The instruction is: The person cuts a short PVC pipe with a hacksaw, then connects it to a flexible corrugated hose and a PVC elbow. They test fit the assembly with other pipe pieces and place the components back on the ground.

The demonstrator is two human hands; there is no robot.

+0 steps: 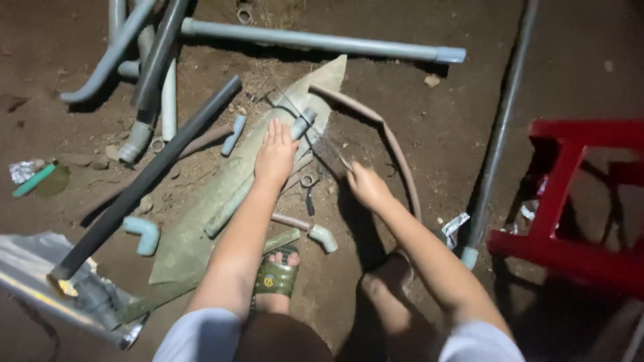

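A long grey pipe point(322, 41) is lying across the dirt ground point(429, 127) at the top, a red stool point(570, 201) is standing at right. A pointed greenish board point(201, 221) is serving as a rest. On it, a slim grey pipe point(235, 204) is lying beneath the left hand point(274, 155), whose fingers are pressing flat and together. The right hand point(365, 186) is closing its fingers on a small saw point(329, 153), blurred, just beside it. Steady downward pressure near the cut would likely be keeping the pipe from rolling.
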